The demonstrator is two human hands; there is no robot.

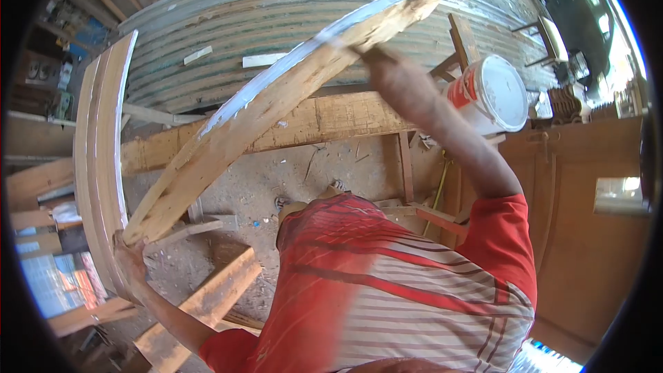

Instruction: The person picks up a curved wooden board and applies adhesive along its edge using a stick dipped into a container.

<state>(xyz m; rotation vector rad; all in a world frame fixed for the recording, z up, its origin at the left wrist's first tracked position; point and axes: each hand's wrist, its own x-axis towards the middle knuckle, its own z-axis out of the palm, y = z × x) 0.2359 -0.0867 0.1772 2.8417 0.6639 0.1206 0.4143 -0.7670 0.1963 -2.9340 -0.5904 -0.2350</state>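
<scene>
A long wooden board point(276, 107) slants from lower left to upper right, resting across a thick wooden beam point(331, 119). White paste or paint coats the upper part of its edge. At the board's lower end my left hand point(131, 257) is closed around the wood. My right hand point(394, 76) is closed on a brush point(338, 43), smeared by motion, against the white-coated edge; its bristles are not clear. Beside my right forearm a white bucket point(503, 93) with a red label stands on the beam.
Upright at left is a stack of planks point(100, 159) with white along an edge. Corrugated sheets point(207, 76) lie behind the beam, bearing small white offcuts point(262, 60). A wooden door panel point(587, 200) stands at right. Timber pieces point(207, 311) lie on the dirt floor at lower left.
</scene>
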